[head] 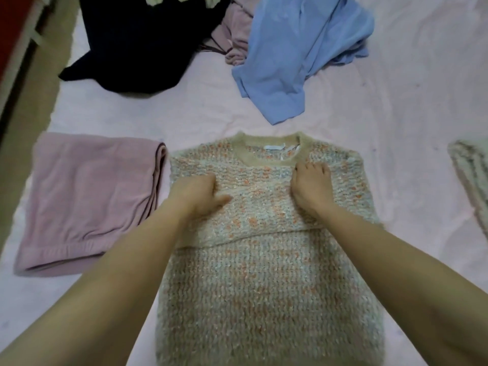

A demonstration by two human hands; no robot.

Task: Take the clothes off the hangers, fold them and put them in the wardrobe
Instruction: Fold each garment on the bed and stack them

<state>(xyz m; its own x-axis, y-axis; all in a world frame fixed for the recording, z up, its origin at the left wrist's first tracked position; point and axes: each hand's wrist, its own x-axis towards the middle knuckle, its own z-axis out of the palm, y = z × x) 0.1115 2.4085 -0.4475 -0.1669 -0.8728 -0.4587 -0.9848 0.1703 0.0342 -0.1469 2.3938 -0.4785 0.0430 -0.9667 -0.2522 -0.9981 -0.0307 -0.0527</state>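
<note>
A fuzzy beige knit sweater (pixel 266 281) with orange and blue flecks lies flat on the pale pink bed sheet (pixel 200 112), collar away from me. Its sleeves are folded across the chest. My left hand (pixel 200 196) grips the folded sleeve on the left of the chest, fingers curled into the knit. My right hand (pixel 313 184) rests on the sleeve just below the collar, fingers bent and pressing into the fabric.
A folded pink garment (pixel 87 202) lies left of the sweater. A dark navy garment (pixel 142 46), a light blue shirt (pixel 298 56) and a dusty pink piece (pixel 237 38) lie crumpled beyond. Another knit item (pixel 472 175) shows at the right edge. The bed's edge runs along the left.
</note>
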